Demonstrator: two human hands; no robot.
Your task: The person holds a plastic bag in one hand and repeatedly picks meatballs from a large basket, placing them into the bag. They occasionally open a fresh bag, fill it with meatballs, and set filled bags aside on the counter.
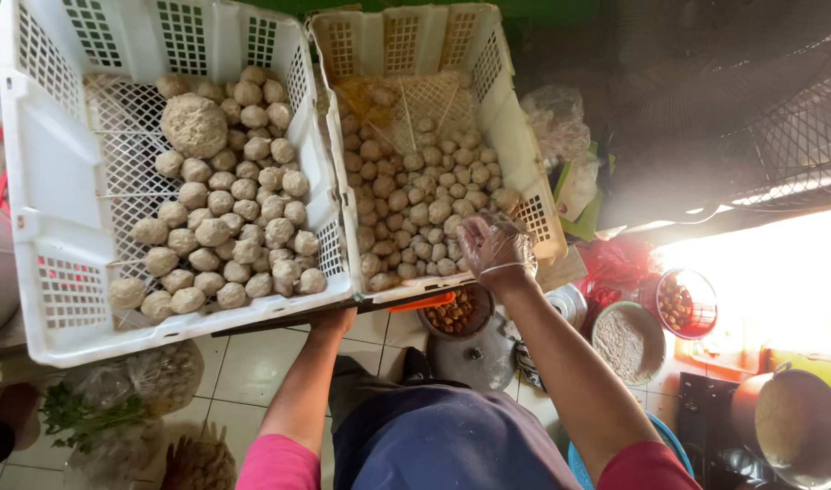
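Note:
Two white plastic crates stand side by side in the head view. The left crate (43, 191) holds larger meatballs (234, 218), one of them much bigger than the rest (194, 124). The right crate (511, 118) holds many small meatballs (415, 204). My right hand (493, 243), in a clear plastic glove, reaches into the right crate at its near right corner and touches the small meatballs; whether it grips any I cannot tell. My left hand (332, 317) is under the front edge between the crates, mostly hidden by the rim.
Below the crates are a bowl of brown pieces (452, 313), a metal lid (474, 358), a bowl of pale powder (628, 340), a red basket (686, 302), a large pot (792, 422) and bagged greens (116, 404) on a tiled floor. A dark mesh fan guard (760, 100) sits top right.

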